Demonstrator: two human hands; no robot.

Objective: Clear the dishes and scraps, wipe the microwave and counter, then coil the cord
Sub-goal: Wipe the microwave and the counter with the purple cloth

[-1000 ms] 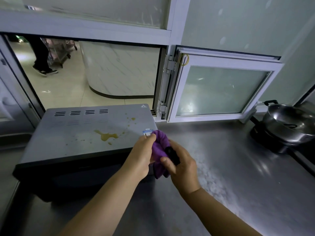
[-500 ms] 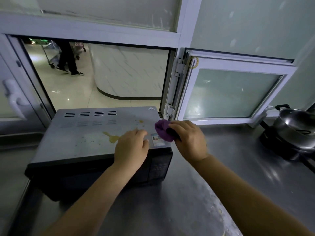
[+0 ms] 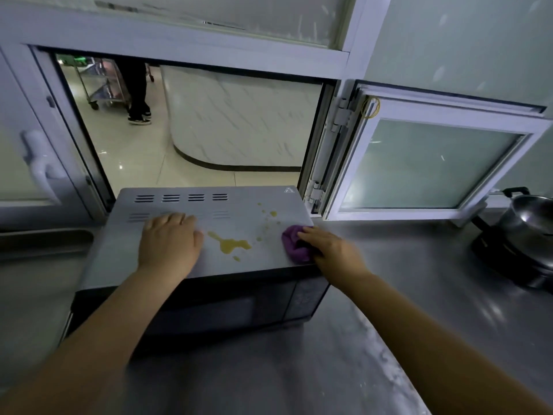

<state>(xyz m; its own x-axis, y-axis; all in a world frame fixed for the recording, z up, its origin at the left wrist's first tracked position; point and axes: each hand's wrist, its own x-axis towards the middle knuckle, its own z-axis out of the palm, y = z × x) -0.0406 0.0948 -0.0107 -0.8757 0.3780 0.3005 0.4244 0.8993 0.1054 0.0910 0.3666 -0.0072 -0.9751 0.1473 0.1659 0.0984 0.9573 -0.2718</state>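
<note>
A grey-topped microwave (image 3: 245, 211) with a black front stands on the steel counter (image 3: 404, 295). A yellow spill (image 3: 230, 244) and smaller yellow drops (image 3: 270, 214) mark its top. My left hand (image 3: 170, 242) rests flat on the top, left of the spill. My right hand (image 3: 332, 250) holds a bunched purple cloth (image 3: 293, 244) against the top's right front corner. The cloth lies to the right of the spill and does not touch it. No cord is visible.
An open white-framed window (image 3: 419, 163) swings inward just right of the microwave. A steel pan on a black burner (image 3: 520, 235) stands at the far right. Through the hatch behind the microwave, a person's legs (image 3: 137, 94) and a cart show on a tiled floor.
My left hand let go of the cloth and moved left to lie flat on the microwave top. My right hand brought the cloth down onto the top's right corner.
</note>
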